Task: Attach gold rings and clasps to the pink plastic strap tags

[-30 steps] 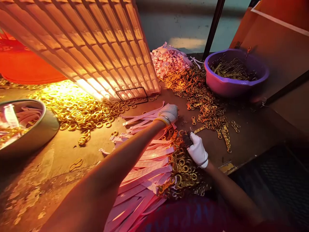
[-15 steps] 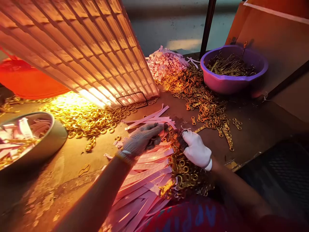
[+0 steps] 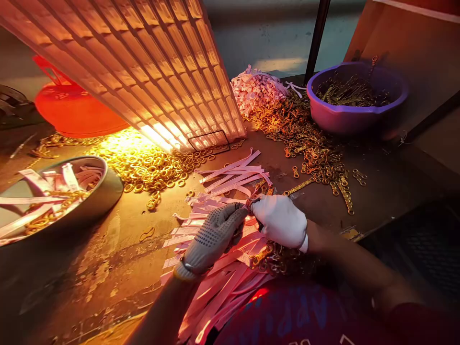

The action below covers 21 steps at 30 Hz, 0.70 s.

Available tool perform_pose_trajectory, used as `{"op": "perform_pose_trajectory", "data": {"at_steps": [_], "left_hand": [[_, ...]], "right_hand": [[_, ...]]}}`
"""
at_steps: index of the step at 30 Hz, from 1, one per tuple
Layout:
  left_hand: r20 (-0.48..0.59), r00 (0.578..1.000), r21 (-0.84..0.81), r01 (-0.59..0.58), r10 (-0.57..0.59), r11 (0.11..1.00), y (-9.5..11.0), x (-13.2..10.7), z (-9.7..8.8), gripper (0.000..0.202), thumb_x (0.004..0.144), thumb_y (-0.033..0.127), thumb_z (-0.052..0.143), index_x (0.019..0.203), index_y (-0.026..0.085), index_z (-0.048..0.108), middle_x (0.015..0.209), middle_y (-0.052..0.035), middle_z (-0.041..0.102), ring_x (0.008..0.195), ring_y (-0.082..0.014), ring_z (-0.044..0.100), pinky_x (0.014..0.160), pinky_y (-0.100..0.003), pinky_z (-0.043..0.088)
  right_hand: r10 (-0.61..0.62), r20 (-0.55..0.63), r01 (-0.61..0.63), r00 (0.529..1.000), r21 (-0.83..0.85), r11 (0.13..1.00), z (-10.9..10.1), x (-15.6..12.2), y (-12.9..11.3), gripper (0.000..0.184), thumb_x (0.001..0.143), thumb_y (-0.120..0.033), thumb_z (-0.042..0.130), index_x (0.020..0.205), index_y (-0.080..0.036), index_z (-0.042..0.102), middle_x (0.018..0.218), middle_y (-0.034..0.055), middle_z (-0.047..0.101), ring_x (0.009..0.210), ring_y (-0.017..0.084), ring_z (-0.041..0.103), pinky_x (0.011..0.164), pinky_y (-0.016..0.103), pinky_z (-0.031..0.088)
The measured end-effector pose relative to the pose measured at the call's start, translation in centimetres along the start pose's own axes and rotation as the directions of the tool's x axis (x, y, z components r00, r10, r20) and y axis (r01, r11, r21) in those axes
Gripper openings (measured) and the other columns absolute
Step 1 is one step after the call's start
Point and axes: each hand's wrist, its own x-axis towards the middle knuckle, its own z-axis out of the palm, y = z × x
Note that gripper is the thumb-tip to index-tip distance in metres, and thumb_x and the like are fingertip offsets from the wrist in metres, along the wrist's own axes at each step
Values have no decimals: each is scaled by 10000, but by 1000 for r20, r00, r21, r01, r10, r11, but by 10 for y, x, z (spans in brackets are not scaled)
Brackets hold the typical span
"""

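Observation:
Over a spread of pink straps [image 3: 223, 273], both gloved hands meet with their fingertips almost touching. My left hand [image 3: 215, 237], in a grey dotted glove, is closed in a pinch. My right hand [image 3: 280, 221], in a white glove with darkened fingertips, is closed too. Something small is between the fingertips, but the fingers mostly hide it. Gold metal clasps [image 3: 262, 256] lie at the strap ends below my right hand. More pink straps [image 3: 233, 172] lie just beyond the hands.
A pile of gold rings [image 3: 143, 165] glows under a ribbed panel [image 3: 172, 72]. An open container [image 3: 115, 184] of straps stands left, an orange-red bag [image 3: 79, 110] behind. Gold links [image 3: 316, 158], a pink heap [image 3: 258, 91] and a purple basin [image 3: 359, 115] lie right.
My view has shifted, so the scene sits further right. My hands have come together; earlier they were apart above the straps, with the right one over the gold clasps.

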Motion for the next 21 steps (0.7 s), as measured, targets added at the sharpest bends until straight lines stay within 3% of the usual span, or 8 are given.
{"op": "perform_pose_trajectory", "data": {"at_steps": [2, 4, 8, 10, 15, 21], "left_hand": [[-13, 991, 204, -125, 131, 971, 0, 1, 2, 337, 864, 463, 602, 666, 207, 509, 584, 17, 514, 536, -125, 494, 461, -209, 389], [-30, 978, 298, -188, 206, 936, -2, 3, 3, 277, 828, 425, 624, 675, 207, 549, 645, -10, 574, 624, -152, 543, 527, -226, 428], [-45, 999, 97, 7, -3, 995, -7, -1, -1, 344, 893, 495, 538, 703, 208, 535, 501, 55, 437, 418, -99, 378, 401, -206, 306], [-51, 997, 31, 55, -54, 998, -9, -5, -2, 359, 896, 517, 539, 724, 202, 553, 473, 66, 409, 388, -90, 343, 373, -199, 260], [-92, 995, 120, 39, -28, 992, -12, -12, 1, 322, 887, 475, 556, 724, 203, 618, 494, 35, 458, 419, -109, 385, 381, -211, 266], [-78, 994, 289, -54, 80, 956, -14, -7, 2, 346, 893, 378, 513, 590, 211, 530, 484, 30, 472, 440, -113, 401, 420, -216, 301]], "right_hand": [[18, -3, -18, 1000, -11, 1000, 5, 2, -1, 151, 889, -122, 511, 984, -157, 623, 932, 134, 687, 815, 248, 659, 606, 301, 457], [61, -13, -61, 998, -2, 998, 7, 3, -3, 160, 897, -112, 486, 972, -162, 618, 951, 138, 689, 854, 251, 662, 641, 303, 475], [58, -2, -58, 998, 50, 997, 1, 1, -4, 189, 847, -102, 537, 1007, -174, 606, 990, 123, 698, 890, 241, 671, 698, 287, 490], [24, 46, -27, 999, 70, 997, -3, 0, -2, 217, 827, -100, 552, 1022, -182, 603, 976, 114, 707, 869, 238, 677, 684, 281, 483], [16, 160, -28, 987, 72, 997, -1, 2, 3, 241, 818, -112, 548, 1042, -185, 599, 911, 97, 727, 816, 237, 692, 629, 278, 454], [-197, 197, 202, 960, -1, 979, 11, 3, 4, 193, 880, -150, 523, 1065, -149, 578, 884, 117, 721, 764, 245, 690, 586, 290, 424]]}}
